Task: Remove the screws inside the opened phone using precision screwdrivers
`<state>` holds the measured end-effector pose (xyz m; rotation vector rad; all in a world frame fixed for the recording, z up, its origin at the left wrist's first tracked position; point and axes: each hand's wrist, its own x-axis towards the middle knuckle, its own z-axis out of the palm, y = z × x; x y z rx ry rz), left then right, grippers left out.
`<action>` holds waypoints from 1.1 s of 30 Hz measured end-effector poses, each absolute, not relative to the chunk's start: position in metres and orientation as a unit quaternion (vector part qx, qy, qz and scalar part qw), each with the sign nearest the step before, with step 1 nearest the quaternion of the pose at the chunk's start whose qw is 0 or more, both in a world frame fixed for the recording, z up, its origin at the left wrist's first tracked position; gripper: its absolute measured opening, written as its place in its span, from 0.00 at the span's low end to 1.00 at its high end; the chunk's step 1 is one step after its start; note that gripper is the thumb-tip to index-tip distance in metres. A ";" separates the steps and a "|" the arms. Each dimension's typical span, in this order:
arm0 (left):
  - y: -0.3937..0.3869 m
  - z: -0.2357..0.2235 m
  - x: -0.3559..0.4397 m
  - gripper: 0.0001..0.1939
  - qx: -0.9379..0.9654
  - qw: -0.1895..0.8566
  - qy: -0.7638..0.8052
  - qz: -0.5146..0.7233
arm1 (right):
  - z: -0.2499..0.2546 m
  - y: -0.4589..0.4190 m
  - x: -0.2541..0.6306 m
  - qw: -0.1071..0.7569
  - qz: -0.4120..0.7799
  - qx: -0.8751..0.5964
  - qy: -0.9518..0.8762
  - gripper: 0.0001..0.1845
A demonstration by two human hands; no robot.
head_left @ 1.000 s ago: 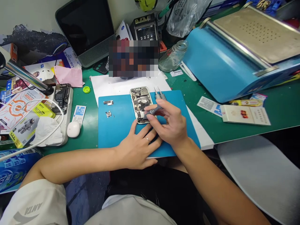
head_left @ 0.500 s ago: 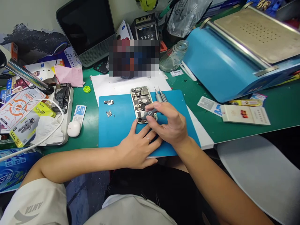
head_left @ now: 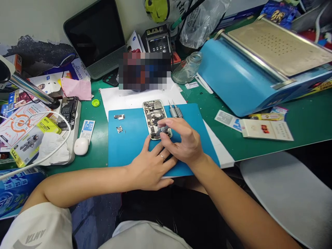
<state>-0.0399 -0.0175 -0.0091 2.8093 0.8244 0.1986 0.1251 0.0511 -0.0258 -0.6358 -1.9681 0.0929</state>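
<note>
An opened smartphone (head_left: 153, 112) lies on a blue mat (head_left: 129, 147), its inner parts exposed. Over its lower end, my right hand (head_left: 184, 140) pinches a small grey screwdriver (head_left: 164, 129) between thumb and fingers; the tip is hidden. My left hand (head_left: 153, 166) rests on the mat with fingers spread, its fingertips at the phone's bottom edge and partly under my right hand. Two more grey screwdrivers (head_left: 175, 110) lie just right of the phone. On the mat's left are a small metal phone part (head_left: 119, 117) and a second small part (head_left: 119, 129) with tiny screws beside it.
A blue machine with a perforated metal plate (head_left: 275, 45) stands at the right. Behind the mat are a glass jar (head_left: 188, 67) and a dark-screened display (head_left: 95, 33). Boxes, a white cable (head_left: 67, 138) and a white earbud case (head_left: 81, 146) crowd the left. A cigarette pack (head_left: 267, 129) lies right.
The view has shifted slightly. The screwdriver in my right hand now stands more upright over the phone's lower end. My left hand keeps its place by the phone.
</note>
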 end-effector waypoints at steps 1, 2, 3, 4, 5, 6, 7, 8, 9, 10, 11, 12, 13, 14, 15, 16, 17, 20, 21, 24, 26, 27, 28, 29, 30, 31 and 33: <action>-0.018 -0.009 -0.040 0.32 0.952 0.104 0.279 0.067 | -0.026 0.051 0.125 0.512 0.039 -0.265 -0.816 0.38; -0.018 -0.009 -0.040 0.32 0.952 0.104 0.279 0.067 | -0.026 0.052 0.125 0.515 0.036 -0.266 -0.814 0.38; -0.017 -0.009 -0.040 0.33 0.952 0.104 0.280 0.066 | -0.025 0.052 0.126 0.518 0.032 -0.269 -0.812 0.38; -0.017 -0.009 -0.040 0.33 0.952 0.104 0.281 0.066 | -0.025 0.052 0.126 0.521 0.027 -0.272 -0.809 0.39; -0.017 -0.009 -0.040 0.33 0.952 0.102 0.282 0.065 | -0.025 0.052 0.126 0.522 0.024 -0.276 -0.807 0.39; -0.017 -0.009 -0.040 0.33 0.951 0.100 0.284 0.065 | -0.025 0.052 0.126 0.522 0.023 -0.279 -0.805 0.38; -0.017 -0.009 -0.039 0.34 0.951 0.097 0.285 0.065 | -0.024 0.052 0.126 0.521 0.025 -0.282 -0.805 0.38; -0.017 -0.009 -0.039 0.34 0.952 0.094 0.284 0.067 | -0.024 0.052 0.126 0.519 0.027 -0.285 -0.805 0.37; -0.017 -0.009 -0.039 0.34 0.952 0.091 0.284 0.067 | -0.024 0.052 0.126 0.517 0.029 -0.287 -0.806 0.36; -0.017 -0.009 -0.039 0.33 0.953 0.089 0.283 0.067 | -0.024 0.051 0.126 0.515 0.028 -0.287 -0.807 0.36; -0.017 -0.009 -0.039 0.33 0.953 0.088 0.283 0.065 | -0.024 0.051 0.125 0.515 0.025 -0.286 -0.808 0.36; -0.017 -0.009 -0.039 0.33 0.953 0.088 0.284 0.061 | -0.025 0.051 0.125 0.517 0.021 -0.284 -0.807 0.37; -0.017 -0.009 -0.039 0.33 0.953 0.089 0.284 0.057 | -0.025 0.051 0.124 0.519 0.018 -0.283 -0.806 0.38; -0.017 -0.008 -0.039 0.33 0.953 0.091 0.285 0.054 | -0.026 0.051 0.124 0.523 0.017 -0.282 -0.804 0.39; -0.017 -0.008 -0.039 0.33 0.952 0.092 0.287 0.052 | -0.026 0.051 0.123 0.526 0.017 -0.281 -0.803 0.39; -0.017 -0.008 -0.039 0.33 0.952 0.093 0.288 0.052 | -0.027 0.051 0.123 0.527 0.020 -0.283 -0.801 0.38; -0.017 -0.008 -0.039 0.33 0.951 0.093 0.288 0.055 | -0.027 0.051 0.123 0.527 0.024 -0.286 -0.800 0.37; -0.018 -0.009 -0.039 0.34 0.952 0.091 0.286 0.064 | -0.027 0.051 0.123 0.524 0.028 -0.291 -0.800 0.36; -0.018 -0.009 -0.039 0.34 0.952 0.091 0.285 0.064 | -0.027 0.051 0.123 0.523 0.024 -0.292 -0.801 0.36; -0.017 -0.008 -0.039 0.34 0.952 0.098 0.285 0.060 | -0.027 0.052 0.123 0.522 0.014 -0.290 -0.802 0.37; -0.017 -0.008 -0.039 0.33 0.951 0.100 0.287 0.060 | -0.026 0.052 0.122 0.521 0.013 -0.295 -0.801 0.37; -0.017 -0.008 -0.039 0.33 0.951 0.100 0.287 0.060 | -0.026 0.051 0.122 0.520 0.014 -0.297 -0.801 0.37; -0.017 -0.008 -0.039 0.34 0.951 0.099 0.287 0.061 | -0.027 0.051 0.122 0.520 0.013 -0.297 -0.800 0.36; -0.017 -0.008 -0.039 0.34 0.951 0.098 0.286 0.062 | -0.027 0.051 0.123 0.521 0.010 -0.296 -0.801 0.36; -0.017 -0.008 -0.039 0.34 0.951 0.098 0.285 0.061 | -0.027 0.051 0.123 0.521 0.008 -0.294 -0.801 0.35; -0.017 -0.008 -0.039 0.34 0.952 0.098 0.285 0.060 | -0.027 0.051 0.123 0.520 0.005 -0.292 -0.803 0.35; -0.017 -0.008 -0.039 0.33 0.951 0.098 0.286 0.057 | -0.027 0.050 0.123 0.515 0.004 -0.295 -0.805 0.36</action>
